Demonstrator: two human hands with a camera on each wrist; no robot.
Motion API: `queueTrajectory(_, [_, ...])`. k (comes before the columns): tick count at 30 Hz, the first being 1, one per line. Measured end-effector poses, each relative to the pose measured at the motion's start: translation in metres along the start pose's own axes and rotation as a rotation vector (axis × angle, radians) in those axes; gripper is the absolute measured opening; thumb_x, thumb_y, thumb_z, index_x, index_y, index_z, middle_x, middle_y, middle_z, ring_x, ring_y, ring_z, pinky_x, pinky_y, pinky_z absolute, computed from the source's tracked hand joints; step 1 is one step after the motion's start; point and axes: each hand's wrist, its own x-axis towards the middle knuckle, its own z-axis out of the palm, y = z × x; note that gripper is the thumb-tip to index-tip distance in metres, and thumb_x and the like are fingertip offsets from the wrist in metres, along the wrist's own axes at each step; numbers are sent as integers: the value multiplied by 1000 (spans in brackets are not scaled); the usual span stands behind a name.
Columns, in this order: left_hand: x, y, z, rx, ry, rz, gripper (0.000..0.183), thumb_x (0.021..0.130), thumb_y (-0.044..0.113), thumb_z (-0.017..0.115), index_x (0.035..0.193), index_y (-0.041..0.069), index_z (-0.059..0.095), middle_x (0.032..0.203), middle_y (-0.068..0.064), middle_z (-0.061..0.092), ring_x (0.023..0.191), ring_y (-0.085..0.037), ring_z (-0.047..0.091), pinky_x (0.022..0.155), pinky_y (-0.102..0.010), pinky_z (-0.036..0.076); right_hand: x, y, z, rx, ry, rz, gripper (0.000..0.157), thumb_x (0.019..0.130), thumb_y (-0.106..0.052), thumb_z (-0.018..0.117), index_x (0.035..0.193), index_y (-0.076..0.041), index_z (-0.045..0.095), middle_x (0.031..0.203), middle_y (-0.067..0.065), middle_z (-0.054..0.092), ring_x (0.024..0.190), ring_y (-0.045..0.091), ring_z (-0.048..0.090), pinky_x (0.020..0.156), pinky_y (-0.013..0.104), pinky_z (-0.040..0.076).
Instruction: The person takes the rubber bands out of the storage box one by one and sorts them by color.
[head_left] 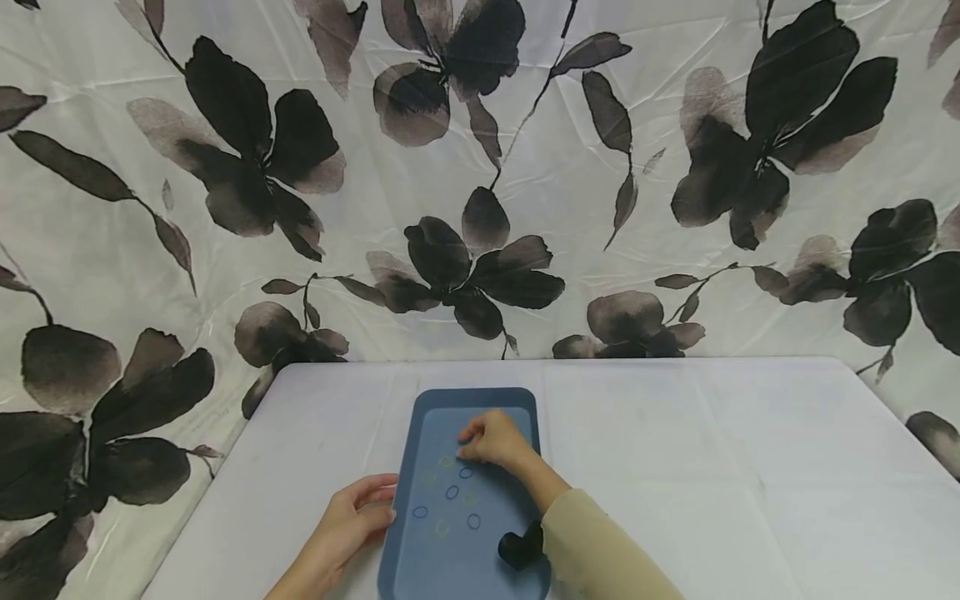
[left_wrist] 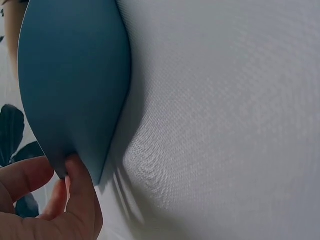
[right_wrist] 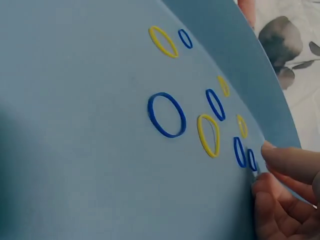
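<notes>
A blue tray [head_left: 401, 546] lies on the white table. My left hand [head_left: 352, 521] grips its left edge, and the left wrist view shows thumb and fingers on either side of the tray's rim [left_wrist: 70, 105]. Thin blue and yellow rings, like small rubber bands, lie scattered on the tray, among them a blue ring [right_wrist: 166, 115] and a yellow ring [right_wrist: 208, 136]. Over the tray's far part, my right hand [head_left: 495, 439] reaches down with bent fingers. Its fingertips stand apart close to the farthest blue ring [right_wrist: 252, 160]; whether they touch it is unclear.
A black heart-shaped object [head_left: 520, 548] shows at the tray's right side beside the right sleeve [head_left: 600, 546], which partly hides it. The white tabletop [head_left: 735, 475] extends to both sides. Behind it hangs a floral cloth [head_left: 585, 192].
</notes>
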Motion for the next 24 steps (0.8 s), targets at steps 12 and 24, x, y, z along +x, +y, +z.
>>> queueTrajectory(12, [2, -1, -3, -17, -36, 14, 56, 76, -9, 60, 130, -10, 43, 115, -20, 55, 86, -20, 61, 74, -36, 53, -4, -3, 3, -235, 51, -110, 16, 68, -4, 79, 61, -5, 64, 55, -3, 56, 52, 6, 46, 50, 20, 40])
queueTrajectory(24, [2, -2, -1, -11, -27, 16, 56, 76, -10, 59, 129, -10, 43, 115, -21, 54, 85, -20, 61, 73, -36, 53, -9, -7, 5, -363, -54, -104, 25, 83, -9, 68, 62, -9, 54, 57, -5, 45, 50, 8, 40, 47, 20, 31])
